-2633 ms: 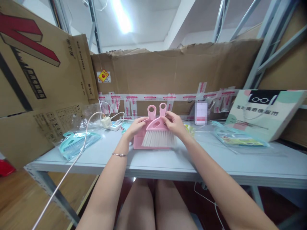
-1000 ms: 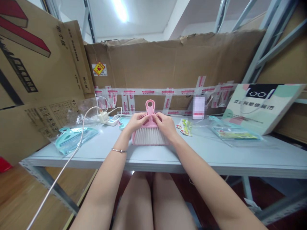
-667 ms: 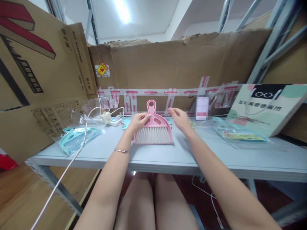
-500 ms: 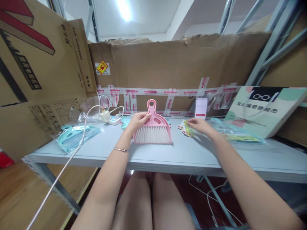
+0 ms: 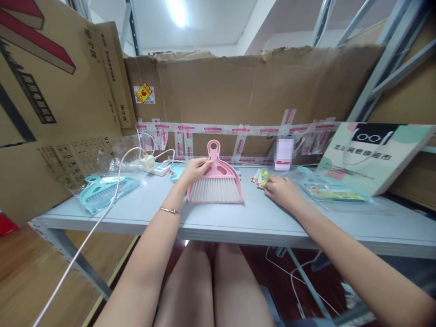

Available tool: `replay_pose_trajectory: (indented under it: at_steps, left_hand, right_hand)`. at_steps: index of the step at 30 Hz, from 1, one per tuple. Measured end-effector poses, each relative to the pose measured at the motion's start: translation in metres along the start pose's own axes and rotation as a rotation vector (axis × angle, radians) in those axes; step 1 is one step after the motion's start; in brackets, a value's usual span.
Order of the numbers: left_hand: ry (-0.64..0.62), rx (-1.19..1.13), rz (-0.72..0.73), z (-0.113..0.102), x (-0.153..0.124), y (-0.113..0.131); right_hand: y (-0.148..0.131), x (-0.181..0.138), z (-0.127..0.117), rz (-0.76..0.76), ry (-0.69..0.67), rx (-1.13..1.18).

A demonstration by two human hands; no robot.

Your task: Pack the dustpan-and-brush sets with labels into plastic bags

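Observation:
A pink dustpan (image 5: 238, 181) stands upright in the middle of the table, handle up, with a white-bristled brush (image 5: 215, 190) nested in its front. My left hand (image 5: 196, 170) grips the set from the left, at the base of the handle. To the right, my right hand (image 5: 282, 190) rests low over the tabletop with fingers curled at the edge of several small green and yellow printed cards (image 5: 260, 178). The fingertips are partly hidden. Behind the pink set, part of a light blue plastic piece (image 5: 175, 172) shows.
Light blue dustpan sets in clear bags lie at the left (image 5: 105, 193) and right (image 5: 334, 190) of the table (image 5: 218, 225). A phone (image 5: 284, 154) leans at the back. A white cable (image 5: 91, 236) runs from a power strip (image 5: 160, 169) across the left side. A printed box (image 5: 371, 156) stands right.
My right hand has moved slightly down and nearer, from the top of the cards to their right edge. My left hand keeps its hold on the pink set.

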State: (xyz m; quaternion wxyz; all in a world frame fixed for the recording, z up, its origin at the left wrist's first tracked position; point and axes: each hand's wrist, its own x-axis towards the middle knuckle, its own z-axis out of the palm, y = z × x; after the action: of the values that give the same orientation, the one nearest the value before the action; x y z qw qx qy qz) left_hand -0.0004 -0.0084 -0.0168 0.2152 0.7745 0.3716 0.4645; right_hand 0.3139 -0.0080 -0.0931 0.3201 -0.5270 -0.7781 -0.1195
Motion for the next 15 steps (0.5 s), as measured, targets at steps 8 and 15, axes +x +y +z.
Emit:
replay_pose_trajectory:
  at_steps: [8,15]
  left_hand:
    - [0.095,-0.204,-0.233,0.002,0.000,0.000]
    - [0.217,-0.652,-0.512,0.005,0.007,-0.013]
  right_hand:
    - [-0.021,0.020,-0.034,0.328,0.563,0.430]
    - [-0.129,0.034,-0.037,-0.049,0.529,0.455]
